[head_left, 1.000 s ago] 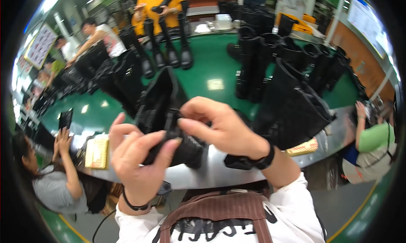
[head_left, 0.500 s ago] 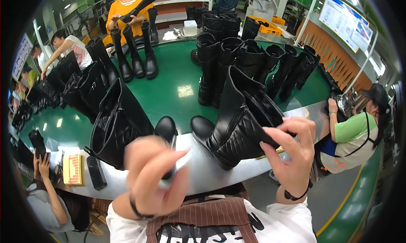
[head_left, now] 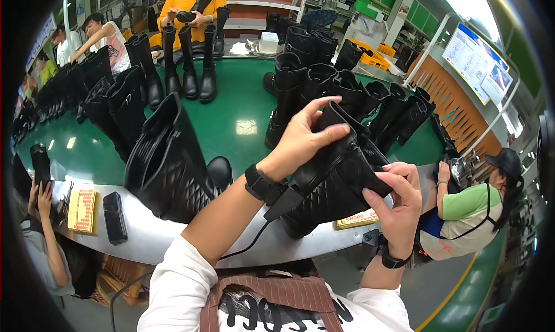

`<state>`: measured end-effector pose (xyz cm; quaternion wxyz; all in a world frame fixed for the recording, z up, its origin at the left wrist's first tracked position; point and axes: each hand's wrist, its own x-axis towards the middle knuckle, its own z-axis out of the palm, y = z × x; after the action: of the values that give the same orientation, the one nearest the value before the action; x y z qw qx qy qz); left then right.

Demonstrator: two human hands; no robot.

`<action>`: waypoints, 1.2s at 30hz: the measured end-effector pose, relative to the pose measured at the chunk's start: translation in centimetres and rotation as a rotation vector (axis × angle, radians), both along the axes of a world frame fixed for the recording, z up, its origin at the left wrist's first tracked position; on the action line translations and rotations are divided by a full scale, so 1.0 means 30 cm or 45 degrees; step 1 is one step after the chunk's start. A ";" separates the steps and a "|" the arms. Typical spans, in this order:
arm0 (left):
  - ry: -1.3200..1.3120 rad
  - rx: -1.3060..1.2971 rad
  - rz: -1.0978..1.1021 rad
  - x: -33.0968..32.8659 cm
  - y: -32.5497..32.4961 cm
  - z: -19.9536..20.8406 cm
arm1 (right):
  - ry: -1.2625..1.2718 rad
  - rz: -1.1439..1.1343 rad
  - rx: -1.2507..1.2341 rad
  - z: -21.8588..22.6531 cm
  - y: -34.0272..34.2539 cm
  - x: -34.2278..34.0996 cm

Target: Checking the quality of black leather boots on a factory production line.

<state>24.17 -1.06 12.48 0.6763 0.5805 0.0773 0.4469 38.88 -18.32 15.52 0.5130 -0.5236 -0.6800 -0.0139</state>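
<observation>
The person's left hand (head_left: 305, 134) grips the upper shaft of a black quilted boot (head_left: 325, 200), thumb outside and fingers over the rim, while the right hand (head_left: 400, 200) pinches the opposite part of the opening. That boot is on the steel counter edge (head_left: 159, 239), in front of the person. To its left, a second quilted boot (head_left: 170, 179) stands gaping open; farther left lie a black case (head_left: 115, 217) and a yellow pad (head_left: 82, 210). Beyond, tall black boots (head_left: 189, 78) stand on the green tabletop (head_left: 237, 109), near a co-worker in orange (head_left: 176, 4).
</observation>
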 end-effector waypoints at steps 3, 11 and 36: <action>-0.022 -0.132 0.091 0.014 0.011 -0.023 | 0.046 0.026 -0.009 -0.006 0.007 0.007; -0.137 -0.219 -0.064 0.018 0.034 -0.053 | 0.194 -0.008 -0.007 -0.047 0.021 0.044; -0.065 0.037 0.425 0.017 -0.023 -0.011 | 0.000 -0.833 -0.684 -0.593 0.060 0.510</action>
<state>24.68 -1.74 12.14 0.5861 0.5577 0.1491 0.5686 54.17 -16.51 -2.25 0.3269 -0.8269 -0.4575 0.0016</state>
